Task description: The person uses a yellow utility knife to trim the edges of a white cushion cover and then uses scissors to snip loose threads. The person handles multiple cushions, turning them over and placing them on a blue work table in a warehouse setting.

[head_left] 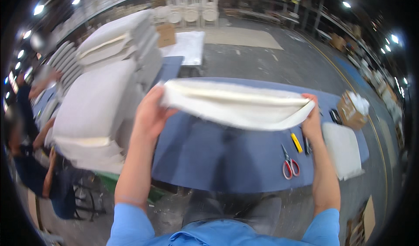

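A pale seat pad (pixel 235 110) is held up in front of me above the blue-covered table (pixel 205 163). Its cream inner side and folded fabric edge face me, slightly blurred by motion. My left hand (pixel 150 110) is closed on its left end, and my right hand (pixel 311 117) grips the opposite end. Below the pad, red-handled scissors (pixel 290 168) lie with the blades pointing away from me. Beside them rest a yellow utility knife (pixel 296 143) and a dark slim tool (pixel 307 146), partly behind my right forearm.
Tall stacks of pale seat cushions (pixel 94 89) stand close on my left. Beyond them, people in dark clothes (pixel 32 167) work. Another pale pad (pixel 342 150) and a cardboard box (pixel 352 110) with white material sit at right. A white-topped table (pixel 187 47) stands farther back.
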A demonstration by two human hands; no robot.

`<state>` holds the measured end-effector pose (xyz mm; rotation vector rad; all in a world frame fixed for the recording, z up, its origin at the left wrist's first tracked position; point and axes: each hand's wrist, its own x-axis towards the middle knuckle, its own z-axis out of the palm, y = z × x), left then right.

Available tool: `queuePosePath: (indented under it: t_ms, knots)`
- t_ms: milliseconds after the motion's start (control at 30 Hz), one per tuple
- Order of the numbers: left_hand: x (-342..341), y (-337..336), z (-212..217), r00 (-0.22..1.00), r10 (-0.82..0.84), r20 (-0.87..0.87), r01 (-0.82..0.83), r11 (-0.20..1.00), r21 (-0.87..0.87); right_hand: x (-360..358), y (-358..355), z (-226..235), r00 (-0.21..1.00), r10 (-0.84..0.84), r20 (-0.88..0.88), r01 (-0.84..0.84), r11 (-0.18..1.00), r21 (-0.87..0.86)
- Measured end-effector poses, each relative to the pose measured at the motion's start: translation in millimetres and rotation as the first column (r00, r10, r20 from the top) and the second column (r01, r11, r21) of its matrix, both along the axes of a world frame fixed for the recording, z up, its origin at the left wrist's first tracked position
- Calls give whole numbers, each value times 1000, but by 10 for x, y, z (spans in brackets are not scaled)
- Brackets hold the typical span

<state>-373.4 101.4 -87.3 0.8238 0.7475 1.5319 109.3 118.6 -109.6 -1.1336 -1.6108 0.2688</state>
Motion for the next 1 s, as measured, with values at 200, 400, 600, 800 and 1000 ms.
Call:
queuePosePath:
  t_ms: [200,400,600,800,1000]
  knots:
    - [-207,-1415,-950,988,110,105,-98,989,-112,-273,-1384,-952,1000,7,-24,-10,994,-109]
    - [-303,-1853,-2195,983,149,108,-98,920,-379,-152,-2131,-1623,980,193,42,-110,712,-694]
    - [-233,-2044,-2293,965,257,49,-191,820,-539,1475,-2012,-1742,616,-596,-515,235,763,-602]
    - [-199,-1826,-2336,973,225,-46,-208,782,-587,2866,-1889,-1863,-55,-743,-667,164,652,-740]
    - [-182,-1749,-2315,964,252,-79,-246,750,-614,3237,-1568,-1985,-62,-682,-729,285,688,-668]
